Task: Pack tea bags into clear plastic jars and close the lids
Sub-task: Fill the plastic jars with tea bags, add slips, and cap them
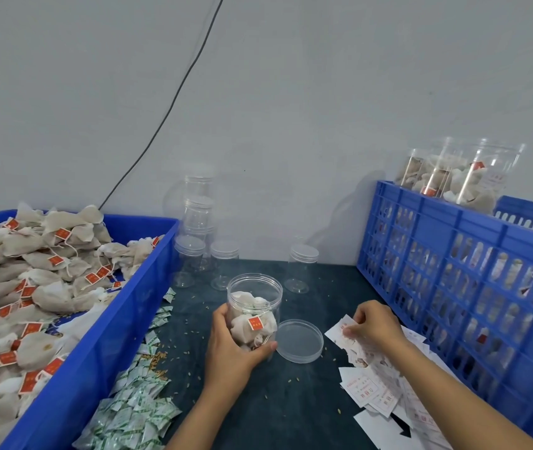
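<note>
Two hands work on the dark table point(291, 417), and we take the open jar point(254, 306) as our landmark. We hold this clear jar upright with the left hand point(232, 345); its fingers and thumb are curled around the lower part of the jar wall. Inside the jar lie several tea bags point(252, 326), one showing a red tag. The mouth of the jar is uncovered. Its clear lid point(299, 341) lies flat on the table just to the right of the jar, touching or almost touching its base.

Further right of the jar, our right hand point(374, 324) pinches a small white paper slip point(340, 331) between thumb and fingers, above a loose pile of similar slips point(379, 394).

Left of the jar stands a blue bin point(106, 336) full of tea bags with red tags. Between this bin and the jar, small green-and-white sachets point(135, 414) lie scattered on the table. Behind the jar, near the wall, stand several empty closed jars point(224, 264). Far right of the jar is a blue crate point(453, 287) with filled jars point(453, 177) on top.
</note>
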`<state>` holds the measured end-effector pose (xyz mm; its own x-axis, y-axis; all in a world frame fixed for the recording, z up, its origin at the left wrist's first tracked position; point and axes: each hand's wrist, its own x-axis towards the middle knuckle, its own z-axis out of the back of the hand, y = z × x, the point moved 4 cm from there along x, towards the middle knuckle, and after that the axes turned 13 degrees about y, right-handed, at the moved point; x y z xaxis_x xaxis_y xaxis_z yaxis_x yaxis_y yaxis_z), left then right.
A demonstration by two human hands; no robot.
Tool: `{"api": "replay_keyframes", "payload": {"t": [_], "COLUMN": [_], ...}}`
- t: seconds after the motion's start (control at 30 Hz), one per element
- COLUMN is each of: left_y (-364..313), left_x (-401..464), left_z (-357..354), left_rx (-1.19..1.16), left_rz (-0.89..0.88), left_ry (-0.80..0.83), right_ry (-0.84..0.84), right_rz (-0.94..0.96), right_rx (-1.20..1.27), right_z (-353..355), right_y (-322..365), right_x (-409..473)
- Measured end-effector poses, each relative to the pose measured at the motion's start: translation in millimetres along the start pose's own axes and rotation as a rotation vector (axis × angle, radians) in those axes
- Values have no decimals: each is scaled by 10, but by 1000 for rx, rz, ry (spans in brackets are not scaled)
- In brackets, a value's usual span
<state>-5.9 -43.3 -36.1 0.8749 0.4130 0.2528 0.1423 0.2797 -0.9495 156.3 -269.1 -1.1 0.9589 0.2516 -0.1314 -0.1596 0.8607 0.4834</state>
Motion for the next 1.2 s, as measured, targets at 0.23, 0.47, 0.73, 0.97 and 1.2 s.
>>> {"api": "replay_keyframes", "payload": {"t": [0.23,0.47,0.73,0.97,1.2], "left_y": [-11,-36,-37,-63,-107], "left_x": [-10,-23,-18,-32,-50], "left_z": [2,5,3,-12,-20], "left_rx": [-6,3,0,24,12], "left_rz": [9,6,15,-20,-55], "left_ry": [7,0,-2,-2,13], "right_ry": [-23,19,60,97,154], "right_rz": [54,86,48,613,803], "right_rx": [-201,-357,-361,282,-473], "right_z": [168,291,452,591,184], "right_y": [148,240,279,1252,1837], "right_x": [-19,5,47,-451,-645]}}
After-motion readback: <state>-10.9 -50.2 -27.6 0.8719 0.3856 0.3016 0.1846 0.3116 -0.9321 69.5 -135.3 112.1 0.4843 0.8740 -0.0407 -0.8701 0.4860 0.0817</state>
